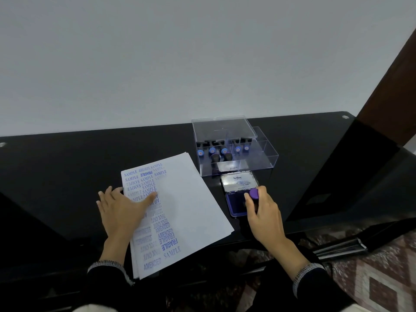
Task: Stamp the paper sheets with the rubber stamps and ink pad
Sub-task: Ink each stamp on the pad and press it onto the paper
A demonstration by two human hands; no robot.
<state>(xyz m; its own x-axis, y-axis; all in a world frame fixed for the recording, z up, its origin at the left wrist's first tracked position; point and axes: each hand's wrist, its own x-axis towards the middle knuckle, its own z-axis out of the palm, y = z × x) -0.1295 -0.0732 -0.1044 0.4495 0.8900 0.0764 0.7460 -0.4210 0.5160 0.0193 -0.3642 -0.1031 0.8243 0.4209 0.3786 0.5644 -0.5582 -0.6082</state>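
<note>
On black glossy table [67, 167]: white paper sheets [180, 212], left strip stamped blue, right part blank; left hand [121, 210] fingers spread flat on them; right hand [263, 212] fingers pinching purple-knobbed rubber stamp [254, 194] over open blue ink pad [236, 202].

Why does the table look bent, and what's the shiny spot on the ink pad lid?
Head view: the wide-angle lens curves the table edge; the ink pad lid glints with reflected light; the stamped words on the paper look a bit blurry.

Table [67, 176] glossy black. Paper sheets [191, 206] white, stamped in blue words. Ink pad [236, 203] deep blue, lid silver. Stamp [254, 193] cap purple. Box [234, 147] clear; stamps inside black, blue-tipped. Floor [371, 278] maroon-and-cream diamond pattern
</note>
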